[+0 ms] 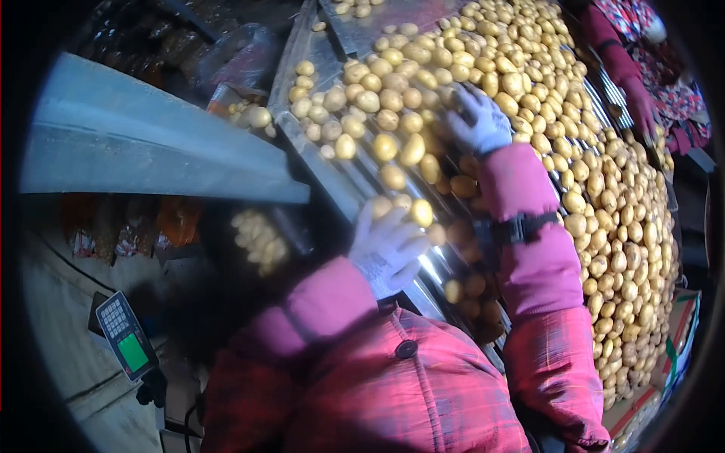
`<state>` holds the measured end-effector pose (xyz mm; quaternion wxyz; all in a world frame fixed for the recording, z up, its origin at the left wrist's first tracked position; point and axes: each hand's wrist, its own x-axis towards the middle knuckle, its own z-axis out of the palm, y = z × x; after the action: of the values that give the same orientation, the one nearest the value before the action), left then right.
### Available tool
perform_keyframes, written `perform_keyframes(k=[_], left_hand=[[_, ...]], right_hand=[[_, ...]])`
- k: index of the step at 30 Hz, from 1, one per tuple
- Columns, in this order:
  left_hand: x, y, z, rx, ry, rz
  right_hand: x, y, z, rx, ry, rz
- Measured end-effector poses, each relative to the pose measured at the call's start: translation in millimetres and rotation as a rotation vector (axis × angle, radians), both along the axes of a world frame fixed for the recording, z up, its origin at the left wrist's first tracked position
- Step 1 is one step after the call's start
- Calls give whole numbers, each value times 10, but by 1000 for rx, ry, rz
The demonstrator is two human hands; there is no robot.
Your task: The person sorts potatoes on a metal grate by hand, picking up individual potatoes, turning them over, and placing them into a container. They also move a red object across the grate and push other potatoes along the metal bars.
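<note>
Hands: 2, both in pale gloves. Potatoes [412, 149]: too many to count, one crowded layer or heap over the rollers [434, 266], densest at upper centre and down the right side.

Left hand [389, 253]: partly open, fingers apart and slightly bent, pointing up-frame. 3 potatoes sit right at its fingertips; can't tell if any is held.
Right hand [479, 121]: partly open, palm down, fingers bent and spread, pointing up and left in frame, over the potatoes. Contact likely hidden under the fingers; can't tell if it has hold of one.

Orientation: potatoes lie at mixed angles, no shared direction. Of the ovals between the hands, 1 has its long axis leaning up-right in frame, another nearly up-down. Many others are near round, no clear long axis. Rollers run diagonally, upper left to lower right.

Around: 1 strap [517, 229] with 1 dark buckle on the right forearm. 1 big metal chute [162, 140] at left, long axis roughly across frame, narrow end toward the rollers. 1 scale display [124, 336] at lower left, green screen, tilted. 1 co-worker [630, 64] at upper right, one hand near the potatoes.
</note>
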<state>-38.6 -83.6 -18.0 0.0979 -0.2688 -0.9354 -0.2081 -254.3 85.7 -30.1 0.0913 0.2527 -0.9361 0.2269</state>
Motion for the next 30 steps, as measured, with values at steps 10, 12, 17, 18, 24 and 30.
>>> perform_keyframes(k=[10, 12, 17, 18, 24, 30], left_hand=[[-430, -376, -141, -61, -88, 222], [-552, -524, -147, -63, -107, 267], [-806, -535, -106, -99, 15, 240], [-824, -493, -145, -120, 71, 299], [-821, -511, -175, -124, 161, 381], [-776, -530, -223, -104, 44, 431]], right_hand=[[421, -59, -285, 75, 72, 417], [497, 148, -208, 109, 94, 521], [74, -34, 254, -113, -241, 330], [-41, -185, 281, -102, -161, 329], [-456, -1028, -146, 102, -1, 329], [-385, -1213, 281, 432, -289, 102]])
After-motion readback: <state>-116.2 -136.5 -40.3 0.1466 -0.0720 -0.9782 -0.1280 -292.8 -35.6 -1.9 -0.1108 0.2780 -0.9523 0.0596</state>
